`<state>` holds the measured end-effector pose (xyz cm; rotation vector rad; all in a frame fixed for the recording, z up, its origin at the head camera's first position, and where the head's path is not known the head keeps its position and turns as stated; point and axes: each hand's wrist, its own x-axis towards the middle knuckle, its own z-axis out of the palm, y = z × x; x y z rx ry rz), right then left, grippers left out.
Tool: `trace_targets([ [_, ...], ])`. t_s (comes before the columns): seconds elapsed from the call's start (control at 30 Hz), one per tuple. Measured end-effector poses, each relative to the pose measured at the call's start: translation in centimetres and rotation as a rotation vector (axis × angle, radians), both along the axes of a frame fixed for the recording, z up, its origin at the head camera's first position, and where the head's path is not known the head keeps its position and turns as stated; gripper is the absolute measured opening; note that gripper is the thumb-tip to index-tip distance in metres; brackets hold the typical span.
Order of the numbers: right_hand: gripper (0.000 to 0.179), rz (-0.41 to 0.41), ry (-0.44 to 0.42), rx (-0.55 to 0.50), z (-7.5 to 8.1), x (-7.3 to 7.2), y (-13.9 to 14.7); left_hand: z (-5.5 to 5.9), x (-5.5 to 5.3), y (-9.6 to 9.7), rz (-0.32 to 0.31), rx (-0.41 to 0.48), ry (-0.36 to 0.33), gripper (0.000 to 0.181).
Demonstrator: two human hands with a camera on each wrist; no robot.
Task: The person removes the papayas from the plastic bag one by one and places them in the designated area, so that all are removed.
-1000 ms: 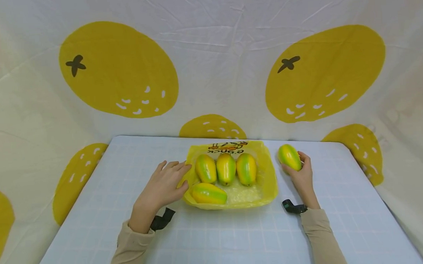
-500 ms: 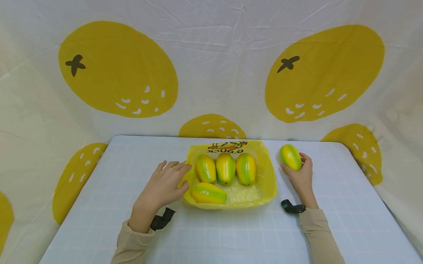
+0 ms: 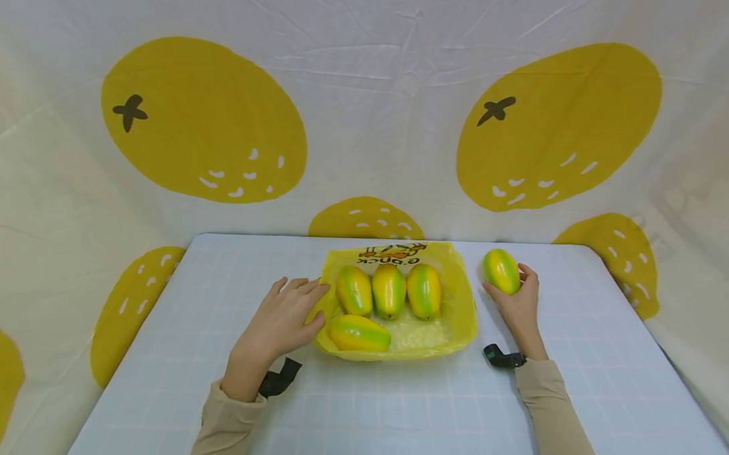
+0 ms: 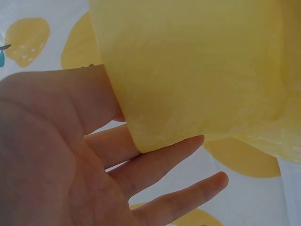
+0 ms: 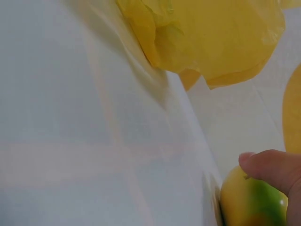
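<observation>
In the head view, a basket lined with a yellow plastic bag [image 3: 464, 331] holds several yellow-green mangoes: three side by side, with the middle mango [image 3: 389, 291] between two others, and one mango [image 3: 359, 333] lying crosswise at the front left. My left hand [image 3: 289, 317] lies over the basket's left rim with fingers spread; in the left wrist view the yellow plastic [image 4: 197, 70] covers its thumb and part of the fingers. To the right of the basket, my right hand [image 3: 518, 299] grips another mango [image 3: 500, 271] between thumb and fingers, close over the tabletop.
The pale blue checked tabletop [image 3: 407, 413] surrounds the basket. Behind and at both sides hangs a white cloth [image 3: 385, 119] printed with big yellow fruit. A black wrist device [image 3: 281, 378] sits under the left wrist, and another black device [image 3: 504, 356] at the right.
My right hand has shifted a little to the right, and the mango in it has turned slightly more upright. The left hand and the basket look unchanged.
</observation>
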<state>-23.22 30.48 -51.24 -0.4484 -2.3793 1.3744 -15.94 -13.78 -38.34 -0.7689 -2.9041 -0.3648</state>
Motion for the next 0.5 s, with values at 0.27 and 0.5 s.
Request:
trace_targets([
  [0.27, 0.091, -0.005, -0.019, -0.012, 0.25, 0.14, -0.18, 0.14, 0.08, -0.02, -0.001, 0.003, -0.004, 0.041],
  [0.5, 0.091, -0.004, -0.013, -0.039, 0.52, 0.27, -0.23, 0.18, 0.15, -0.03, -0.001, 0.0, -0.014, 0.041],
])
